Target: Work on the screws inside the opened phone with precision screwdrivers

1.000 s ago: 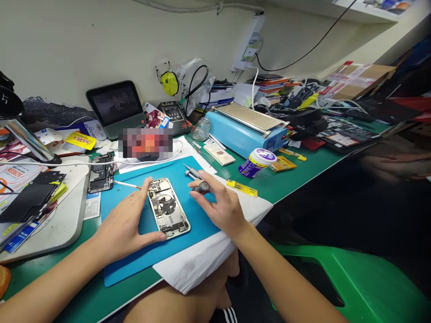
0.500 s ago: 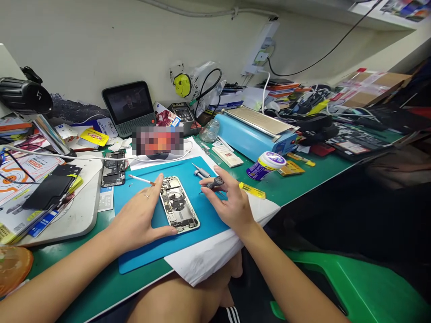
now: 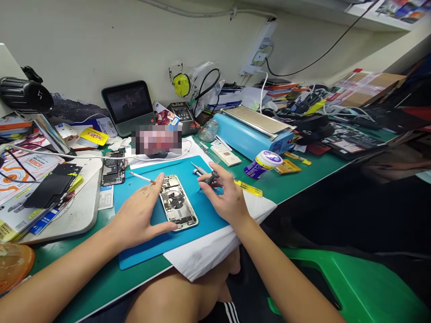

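Note:
An opened phone body (image 3: 179, 205), its inner parts exposed, lies on a blue mat (image 3: 148, 258). My left hand (image 3: 136, 216) rests along its left side, fingers stretched out, with the thumb at the near left corner and a fingertip by the far left corner. A thin white stick with a brownish end (image 3: 141, 177) lies by the left fingertips. To the right of the phone, raised off it, my right hand (image 3: 228, 197) grips a small dark screwdriver (image 3: 212, 176) between thumb and fingers. Behind that hand, another slim grey tool (image 3: 198, 169) lies on the mat.
Another opened phone (image 3: 113, 169) lies left of the mat. White paper (image 3: 198, 260) sticks out under its near edge. A purple-labelled tub (image 3: 261, 165), a yellow strip (image 3: 249, 188) and a blue machine (image 3: 245, 134) stand or lie to the right. A screen device (image 3: 129, 107) stands behind.
The view has shifted slightly. In my right hand the screwdriver's tilt looks a little different. My left hand and the phone have kept their places.

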The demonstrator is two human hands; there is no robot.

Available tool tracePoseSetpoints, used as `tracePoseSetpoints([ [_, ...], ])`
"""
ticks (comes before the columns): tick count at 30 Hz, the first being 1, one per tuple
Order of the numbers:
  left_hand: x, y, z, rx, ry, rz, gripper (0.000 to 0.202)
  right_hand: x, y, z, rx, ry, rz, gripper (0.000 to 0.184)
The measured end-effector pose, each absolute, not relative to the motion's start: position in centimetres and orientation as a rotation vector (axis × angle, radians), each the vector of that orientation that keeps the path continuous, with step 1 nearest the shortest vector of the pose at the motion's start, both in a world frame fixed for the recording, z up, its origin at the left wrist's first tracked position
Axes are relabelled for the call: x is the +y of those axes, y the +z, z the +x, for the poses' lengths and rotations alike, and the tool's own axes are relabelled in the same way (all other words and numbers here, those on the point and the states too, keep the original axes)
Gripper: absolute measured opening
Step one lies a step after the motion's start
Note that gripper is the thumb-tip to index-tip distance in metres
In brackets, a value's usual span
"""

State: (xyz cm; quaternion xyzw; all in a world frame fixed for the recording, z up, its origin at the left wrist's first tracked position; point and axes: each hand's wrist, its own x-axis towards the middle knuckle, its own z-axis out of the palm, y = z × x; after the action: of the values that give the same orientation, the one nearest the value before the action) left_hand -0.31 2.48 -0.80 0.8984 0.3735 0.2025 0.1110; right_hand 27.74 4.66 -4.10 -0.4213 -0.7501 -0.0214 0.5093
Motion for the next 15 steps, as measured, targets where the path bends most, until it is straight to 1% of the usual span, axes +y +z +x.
tracePoseSetpoints([
  [2, 2.4, -0.6, -0.5, 1.029, 0.764, 2.708, 0.091, 4.8, -4.1, 27.7, -1.792, -0.026, -1.027, 0.052],
  [5, 2.2, 0.2, -0.5, 0.952, 1.022, 2.776, 0.054, 4.9, -4.0, 27.7, -1.797, -0.002, -1.023, 0.05],
  [7, 1.7, 1.2, -0.4, 0.953, 1.087, 2.792, 0.036, 5.0, -4.0, 27.7, -1.808, -0.003, -1.006, 0.049],
  [9, 0.6, 2.3, -0.4, 0.977, 1.1, 2.797, 0.027, 5.0, -4.0, 27.8, -1.811, -0.013, -0.981, 0.05],
  [12, -3.1, 3.5, -1.4, 1.079, 1.078, 2.747, 0.023, 4.9, -3.9, 27.9, -1.805, -0.016, -0.952, 0.05],
  [15, -9.2, 3.9, -3.4, 1.301, 0.99, 2.537, 0.02, 4.8, -3.8, 28.0, -1.804, -0.015, -0.933, 0.048],
])
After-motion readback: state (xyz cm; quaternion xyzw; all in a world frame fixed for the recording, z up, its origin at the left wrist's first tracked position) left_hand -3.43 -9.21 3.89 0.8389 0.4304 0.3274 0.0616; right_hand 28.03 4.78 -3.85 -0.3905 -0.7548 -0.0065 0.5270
